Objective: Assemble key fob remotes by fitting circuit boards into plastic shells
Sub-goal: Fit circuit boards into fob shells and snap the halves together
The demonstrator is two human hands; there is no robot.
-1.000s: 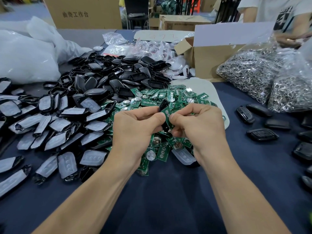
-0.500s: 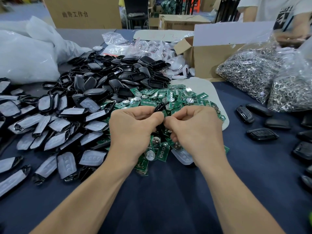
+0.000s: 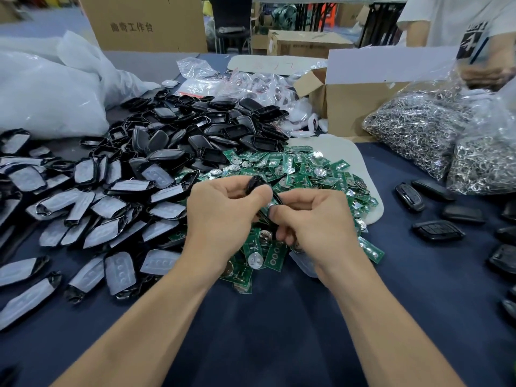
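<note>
Both my hands meet over a heap of green circuit boards [image 3: 301, 169]. My left hand [image 3: 223, 216] grips a black plastic shell [image 3: 255, 182] whose top end pokes out above the fingers. My right hand [image 3: 315, 222] pinches the same shell from the right, thumb against its edge. The board that was between my fingers is hidden by the hands. A large pile of black shell halves [image 3: 195, 135] lies behind, and shell halves with grey button pads [image 3: 117, 208] spread to the left.
Finished black fobs [image 3: 438, 230] lie on the dark blue table at the right. Bags of metal rings [image 3: 430, 135] and an open cardboard box [image 3: 360, 104] stand at the back right. White plastic bags [image 3: 47, 93] fill the back left. Another person [image 3: 474, 29] works at the far right.
The green board seen between my fingertips a second ago is now out of sight behind the black shell. Both hands have drawn closer together and stayed over the board heap.
</note>
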